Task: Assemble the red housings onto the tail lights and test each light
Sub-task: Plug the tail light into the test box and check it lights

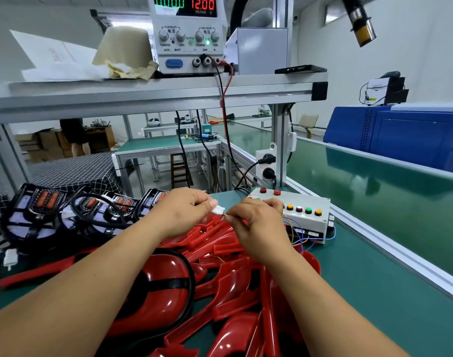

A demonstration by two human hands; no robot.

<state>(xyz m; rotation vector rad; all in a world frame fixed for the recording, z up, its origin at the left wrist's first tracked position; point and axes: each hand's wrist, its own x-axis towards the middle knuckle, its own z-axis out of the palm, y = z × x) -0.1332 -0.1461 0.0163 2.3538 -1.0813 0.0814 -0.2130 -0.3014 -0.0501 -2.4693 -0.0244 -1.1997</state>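
Observation:
My left hand (186, 208) pinches a small white connector (218, 210) above the pile of red housings (235, 287). My right hand (256, 220) pinches the thin coloured wires (226, 215) at the connector's right end. The two hands are almost touching. Under my left forearm lies an assembled tail light with a red housing and black rim (168, 282). Several bare tail lights (73, 215) with black cables lie in a heap at the left. A white test box (302, 210) with coloured buttons stands just right of my hands, its coloured wires trailing toward them.
A power supply (186, 34) showing 12.00 V sits on the overhead shelf (143, 91), with red and black leads hanging down to the bench. A green mat (374, 279) covers the bench; an aluminium rail runs along its right edge. A blue crate (400, 135) stands far right.

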